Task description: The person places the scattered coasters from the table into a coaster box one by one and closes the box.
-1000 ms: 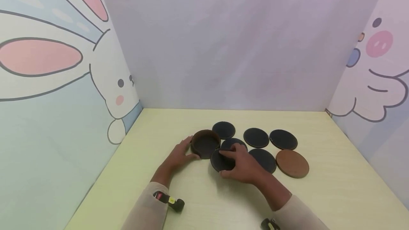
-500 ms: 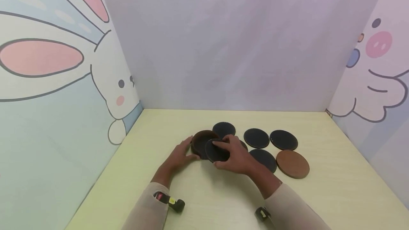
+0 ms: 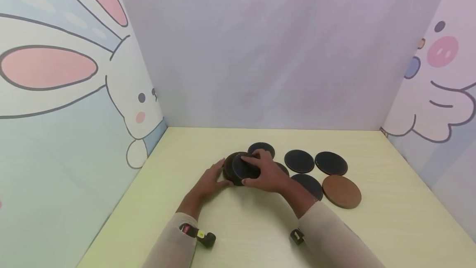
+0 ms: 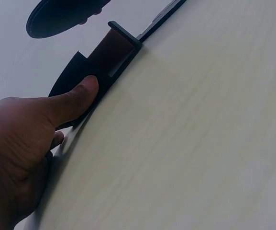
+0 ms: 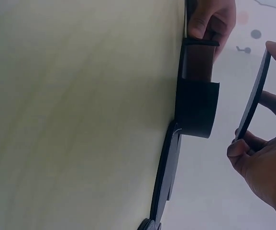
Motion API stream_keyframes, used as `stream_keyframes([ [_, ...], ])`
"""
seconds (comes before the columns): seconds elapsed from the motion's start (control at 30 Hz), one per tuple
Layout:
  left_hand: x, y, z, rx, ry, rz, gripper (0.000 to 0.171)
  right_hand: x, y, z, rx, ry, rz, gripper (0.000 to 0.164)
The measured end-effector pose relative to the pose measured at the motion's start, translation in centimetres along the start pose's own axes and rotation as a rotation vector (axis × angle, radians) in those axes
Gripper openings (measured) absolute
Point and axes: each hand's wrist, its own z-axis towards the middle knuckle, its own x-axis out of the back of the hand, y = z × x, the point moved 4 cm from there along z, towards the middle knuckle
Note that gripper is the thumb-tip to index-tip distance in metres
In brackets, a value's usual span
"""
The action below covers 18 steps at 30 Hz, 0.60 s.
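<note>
A round, dark coaster holder (image 3: 227,168) with a brown inside stands on the table, a cutout showing in its side wall (image 5: 197,108). My left hand (image 3: 210,182) grips it from the left, thumb (image 4: 82,93) against the wall. Right above the holder, my right hand (image 3: 269,173) pinches a round black coaster (image 3: 242,169) by its edges. In the right wrist view that coaster (image 5: 255,98) is tilted and apart from the holder's rim. From the head view the coaster and right hand hide most of the holder's opening.
Several black coasters lie flat to the right: one behind the holder (image 3: 261,147), a back-middle one (image 3: 299,161), a back-right one (image 3: 331,163) and a nearer one (image 3: 309,185). A brown coaster (image 3: 342,191) lies at the far right. Printed walls surround the pale table (image 3: 238,235).
My right hand has carried the black coaster left and up, from beside the holder to above its opening. The left hand has stayed on the holder.
</note>
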Motion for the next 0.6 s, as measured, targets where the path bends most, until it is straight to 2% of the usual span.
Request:
stream_keyframes([
  [0.33,-0.2,0.0,0.3,-0.013,-0.002,-0.001,0.098,-0.4,-0.1,1.9,-0.060,-0.023,0.016,0.072],
  [0.6,-0.2,-0.2,0.6,-0.023,-0.007,-0.012,0.097,-0.9,0.7,3.6,-0.035,-0.040,-0.003,0.073],
])
